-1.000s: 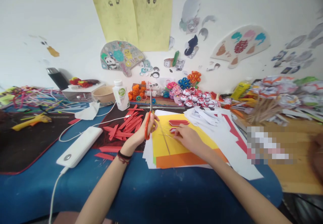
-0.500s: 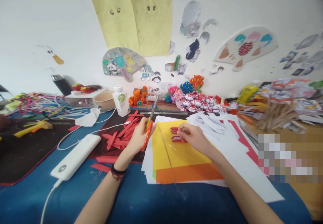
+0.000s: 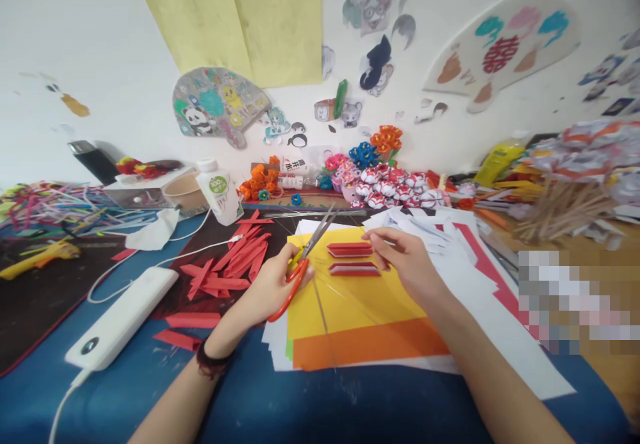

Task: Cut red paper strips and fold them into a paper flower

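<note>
My left hand (image 3: 273, 287) is closed around the orange and yellow handles of a pair of scissors (image 3: 300, 267), its blades pointing up and away, slightly apart. Two folded red paper strips, an upper strip (image 3: 349, 250) and a lower strip (image 3: 354, 269), lie one above the other on yellow paper (image 3: 313, 314). My right hand (image 3: 407, 264) is at their right ends, fingers bent and somewhat apart, with nothing visible held between them. Whether its fingertips touch the strips is unclear. Thin wire-like strands (image 3: 321, 321) lie across the yellow paper.
Folded red paper pieces (image 3: 233, 264) are heaped to the left, near a white power bank (image 3: 123, 317) with cables. A white bottle (image 3: 219, 194) stands behind. White sheets (image 3: 493, 337) lie to the right. Paper flowers (image 3: 395, 187) line the wall, and a yellow glue gun (image 3: 43, 257) is far left.
My right hand has drawn back to the right from the red strips, leaving both uncovered on the yellow paper. The scissors have tilted further right in my left hand. The view has shifted.
</note>
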The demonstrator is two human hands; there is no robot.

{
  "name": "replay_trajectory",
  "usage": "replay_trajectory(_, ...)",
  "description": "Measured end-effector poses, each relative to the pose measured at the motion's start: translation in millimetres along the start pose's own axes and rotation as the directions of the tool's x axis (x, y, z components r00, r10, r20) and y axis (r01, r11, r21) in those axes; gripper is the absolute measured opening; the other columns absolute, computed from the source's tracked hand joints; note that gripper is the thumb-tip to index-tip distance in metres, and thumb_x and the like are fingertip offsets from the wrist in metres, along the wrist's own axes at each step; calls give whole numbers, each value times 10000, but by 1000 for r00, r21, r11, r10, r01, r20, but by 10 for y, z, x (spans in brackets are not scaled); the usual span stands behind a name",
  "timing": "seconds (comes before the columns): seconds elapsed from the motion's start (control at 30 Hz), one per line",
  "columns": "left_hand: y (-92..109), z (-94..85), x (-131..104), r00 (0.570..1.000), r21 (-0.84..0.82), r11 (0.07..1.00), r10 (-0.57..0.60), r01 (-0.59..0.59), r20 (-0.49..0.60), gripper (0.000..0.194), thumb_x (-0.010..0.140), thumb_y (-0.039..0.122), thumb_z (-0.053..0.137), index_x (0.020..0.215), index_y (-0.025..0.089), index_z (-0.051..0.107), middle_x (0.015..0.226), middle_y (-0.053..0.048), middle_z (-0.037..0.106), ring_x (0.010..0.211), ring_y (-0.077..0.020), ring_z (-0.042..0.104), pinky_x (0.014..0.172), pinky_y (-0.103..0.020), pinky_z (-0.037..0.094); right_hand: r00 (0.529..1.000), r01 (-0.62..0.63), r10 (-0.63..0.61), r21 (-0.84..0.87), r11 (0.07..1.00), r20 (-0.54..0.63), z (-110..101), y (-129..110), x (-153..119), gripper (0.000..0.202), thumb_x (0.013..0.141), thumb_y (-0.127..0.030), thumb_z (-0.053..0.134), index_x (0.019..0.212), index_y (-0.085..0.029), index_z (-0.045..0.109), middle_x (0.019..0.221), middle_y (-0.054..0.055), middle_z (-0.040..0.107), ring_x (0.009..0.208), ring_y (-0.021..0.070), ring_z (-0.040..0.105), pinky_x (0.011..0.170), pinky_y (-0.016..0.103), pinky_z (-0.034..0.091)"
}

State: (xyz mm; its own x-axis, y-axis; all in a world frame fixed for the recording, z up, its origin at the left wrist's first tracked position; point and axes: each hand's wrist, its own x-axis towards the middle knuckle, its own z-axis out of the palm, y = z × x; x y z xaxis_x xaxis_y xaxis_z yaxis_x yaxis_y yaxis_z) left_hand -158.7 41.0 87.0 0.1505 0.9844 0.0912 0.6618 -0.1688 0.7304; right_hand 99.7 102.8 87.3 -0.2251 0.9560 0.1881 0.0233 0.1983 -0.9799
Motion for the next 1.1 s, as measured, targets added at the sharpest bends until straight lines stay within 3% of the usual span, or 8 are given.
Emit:
replay_trajectory(0.13,57,34,-26,999,-1,1000,6,-6,40,258,889,422,564,951,210,431,785,28,541,666,-135,479,639,-261,350,999,-21,21,0,1000,33,26,-2,-21,344,889,-484,640,963,-155,706,509,-52,488,461,98,437,511,262,356)
replay_trajectory(0.27,94,70,-37,998,6,1000,1,-2,62,280,891,460,563,909,207,443,703,66,440,583,-101,374,564,-238,288,998,-16,18,-48,999,53,50,3,-27,344,881,-484,646,935,-151,711,528,-50,481,457,81,409,492,252,321)
replay_trajectory(0.57,93,117,-27,999,49,998,32,-33,14,345,878,437,584,741,202,371,669,73,291,587,-83,275,542,-231,223,999,-19,20,-38,999,34,68,-30,-33,363,831,-501,689,906,-148,726,615,-22,543,451,67,379,451,249,306)
replay_trajectory(0.87,87,117,-23,999,25,999,41,-42,20,358,870,398,625,723,201,365,657,71,273,605,-91,255,549,-235,211,1000,4,-4,-134,991,-2,55,-2,-33,345,838,-505,664,896,-179,761,779,64,692,650,160,589,495,250,401)
replay_trajectory(1.1,82,123,-29,998,4,998,58,-58,29,346,882,388,624,718,194,390,651,67,291,603,-87,275,542,-224,227,1000,20,-21,-133,991,-5,60,-22,-36,286,847,-451,669,884,-182,761,826,58,712,654,146,588,520,249,403)
